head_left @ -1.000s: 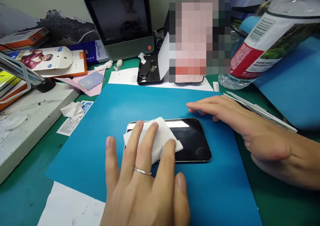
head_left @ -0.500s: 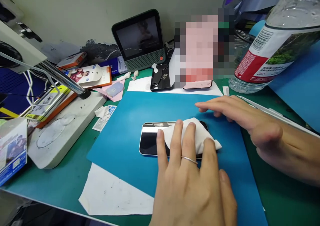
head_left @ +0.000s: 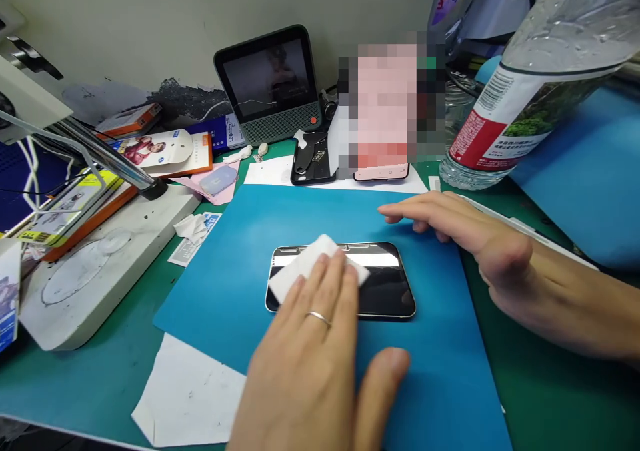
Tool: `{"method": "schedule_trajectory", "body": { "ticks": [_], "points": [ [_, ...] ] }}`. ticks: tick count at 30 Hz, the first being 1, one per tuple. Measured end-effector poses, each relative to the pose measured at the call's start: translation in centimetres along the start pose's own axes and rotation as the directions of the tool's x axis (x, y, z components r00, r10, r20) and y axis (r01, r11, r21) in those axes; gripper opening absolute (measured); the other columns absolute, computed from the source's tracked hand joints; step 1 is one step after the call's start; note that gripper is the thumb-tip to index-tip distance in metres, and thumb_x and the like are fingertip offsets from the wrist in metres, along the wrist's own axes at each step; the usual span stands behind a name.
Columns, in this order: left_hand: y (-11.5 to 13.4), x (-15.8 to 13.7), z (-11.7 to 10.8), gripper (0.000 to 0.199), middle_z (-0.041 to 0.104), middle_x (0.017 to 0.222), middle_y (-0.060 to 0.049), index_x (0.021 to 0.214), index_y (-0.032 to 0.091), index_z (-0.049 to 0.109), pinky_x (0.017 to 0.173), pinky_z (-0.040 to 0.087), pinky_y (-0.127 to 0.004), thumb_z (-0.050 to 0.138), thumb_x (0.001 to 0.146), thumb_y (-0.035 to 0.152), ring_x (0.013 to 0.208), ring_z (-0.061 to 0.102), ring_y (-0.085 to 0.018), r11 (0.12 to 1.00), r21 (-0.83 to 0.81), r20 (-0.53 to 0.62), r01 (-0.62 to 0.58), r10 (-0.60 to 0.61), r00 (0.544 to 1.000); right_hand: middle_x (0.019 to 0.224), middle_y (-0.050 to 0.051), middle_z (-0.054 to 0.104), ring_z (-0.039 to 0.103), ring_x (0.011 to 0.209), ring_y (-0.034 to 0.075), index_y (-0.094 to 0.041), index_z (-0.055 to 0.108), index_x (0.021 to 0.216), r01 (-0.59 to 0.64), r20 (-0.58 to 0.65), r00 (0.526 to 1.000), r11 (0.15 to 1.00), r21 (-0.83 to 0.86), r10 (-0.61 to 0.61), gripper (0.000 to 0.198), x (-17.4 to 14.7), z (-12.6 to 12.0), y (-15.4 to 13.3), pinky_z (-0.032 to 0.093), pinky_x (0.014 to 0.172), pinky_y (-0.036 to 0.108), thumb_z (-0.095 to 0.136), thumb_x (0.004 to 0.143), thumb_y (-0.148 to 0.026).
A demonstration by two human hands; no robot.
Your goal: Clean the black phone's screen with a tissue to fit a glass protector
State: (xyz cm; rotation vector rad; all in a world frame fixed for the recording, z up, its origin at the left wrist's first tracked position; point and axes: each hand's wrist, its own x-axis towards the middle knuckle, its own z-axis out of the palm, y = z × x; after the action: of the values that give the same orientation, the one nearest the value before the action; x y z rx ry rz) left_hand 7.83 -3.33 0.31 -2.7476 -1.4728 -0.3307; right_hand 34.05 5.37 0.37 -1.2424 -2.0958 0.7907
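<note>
A smartphone (head_left: 383, 296) lies flat on the blue mat (head_left: 210, 291), its dark glossy face up, with a bright strip of reflection along the upper part. Over its left half is a folded white wipe (head_left: 295, 274). My left hand (head_left: 310, 351), with a ring on one finger, presses that wipe down with fingers stretched flat and thumb held out to the side. To the right, my right hand (head_left: 465, 238) hovers or rests at the mat's edge, fingers extended, nothing held in it; whether it touches the mat I cannot tell.
A large water bottle (head_left: 500, 118) stands at the back right. Behind the mat are a smart display (head_left: 270, 84), a black phone case (head_left: 313, 158) and a partly pixelated pink-screened phone (head_left: 383, 171). A white lamp base (head_left: 100, 278) and boxes sit left.
My left hand has slid the wipe leftward across the phone, baring its right half, and the thumb now stands apart. My right hand keeps its pose. The view has shifted slightly.
</note>
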Motion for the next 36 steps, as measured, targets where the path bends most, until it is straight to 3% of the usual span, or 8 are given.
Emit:
{"method": "schedule_trajectory", "body": {
  "ticks": [5, 9, 17, 26, 31, 36],
  "points": [
    [-2.8, -2.2, -0.6, 0.071, 0.037, 0.17, -0.012, 0.171, 0.015, 0.025, 0.111, 0.054, -0.045, 0.046, 0.11, 0.046, 0.155, 0.039, -0.03, 0.995, 0.077, -0.034, 0.066, -0.064, 0.997, 0.15, 0.007, 0.064, 0.059, 0.134, 0.043, -0.041, 0.064, 0.15, -0.016, 0.043, 0.999, 1.0, -0.016, 0.017, 0.102, 0.0, -0.4, -0.7, 0.031, 0.127, 0.068, 0.012, 0.083, -0.098],
    [-3.0, -2.5, -0.5, 0.073, 0.038, 0.17, -0.012, 0.171, 0.016, 0.024, 0.111, 0.055, -0.044, 0.047, 0.11, 0.049, 0.155, 0.04, -0.029, 0.994, 0.097, -0.041, 0.055, -0.052, 0.998, 0.149, 0.007, 0.064, 0.06, 0.131, 0.044, -0.041, 0.063, 0.15, -0.028, 0.039, 0.999, 0.999, -0.027, 0.029, 0.105, 0.0, -0.4, -0.5, 0.033, 0.125, 0.069, 0.009, 0.08, -0.099],
    [-0.3, -0.2, 0.4, 0.073, 0.03, 0.172, -0.014, 0.168, 0.009, 0.03, 0.112, 0.056, -0.048, 0.044, 0.111, 0.052, 0.156, 0.037, -0.033, 0.997, 0.073, -0.025, 0.037, -0.035, 0.999, 0.145, 0.009, 0.066, 0.06, 0.129, 0.039, -0.035, 0.066, 0.148, 0.005, 0.001, 1.0, 0.999, 0.035, -0.005, 0.104, -0.1, 0.1, -1.0, 0.036, 0.124, 0.062, 0.015, 0.083, -0.098],
    [3.4, 2.5, 0.2, 0.092, 0.037, 0.165, -0.019, 0.159, 0.0, 0.044, 0.111, 0.056, -0.057, 0.036, 0.105, 0.074, 0.152, 0.042, -0.04, 0.999, -0.017, 0.008, 0.034, -0.034, 0.999, 0.142, 0.013, 0.066, 0.059, 0.131, 0.033, -0.023, 0.064, 0.148, 0.137, 0.026, 0.99, 0.99, 0.041, -0.138, 0.097, 0.0, 0.2, -0.9, 0.037, 0.123, 0.056, 0.013, 0.095, -0.087],
    [4.7, 3.0, 0.8, 0.098, 0.035, 0.166, -0.015, 0.157, 0.003, 0.05, 0.118, 0.048, -0.057, 0.036, 0.101, 0.082, 0.154, 0.038, -0.039, 0.991, -0.133, -0.008, -0.027, 0.027, 1.0, 0.138, 0.013, 0.069, 0.059, 0.13, 0.032, -0.024, 0.067, 0.145, 0.142, -0.03, 0.99, 0.987, 0.069, -0.14, 0.095, -0.2, 0.5, -0.9, 0.039, 0.121, 0.051, 0.016, 0.096, -0.087],
    [3.5, 2.7, 0.9, 0.082, 0.032, 0.169, -0.009, 0.16, 0.012, 0.049, 0.117, 0.051, -0.049, 0.039, 0.106, 0.073, 0.155, 0.037, -0.033, 0.974, -0.179, 0.066, -0.139, 0.153, 0.986, 0.137, 0.012, 0.068, 0.061, 0.124, 0.034, -0.025, 0.066, 0.147, 0.084, 0.01, 0.996, 0.995, 0.057, -0.085, 0.099, -0.2, 0.0, -1.1, 0.042, 0.118, 0.054, 0.016, 0.092, -0.091]
  ]
}}
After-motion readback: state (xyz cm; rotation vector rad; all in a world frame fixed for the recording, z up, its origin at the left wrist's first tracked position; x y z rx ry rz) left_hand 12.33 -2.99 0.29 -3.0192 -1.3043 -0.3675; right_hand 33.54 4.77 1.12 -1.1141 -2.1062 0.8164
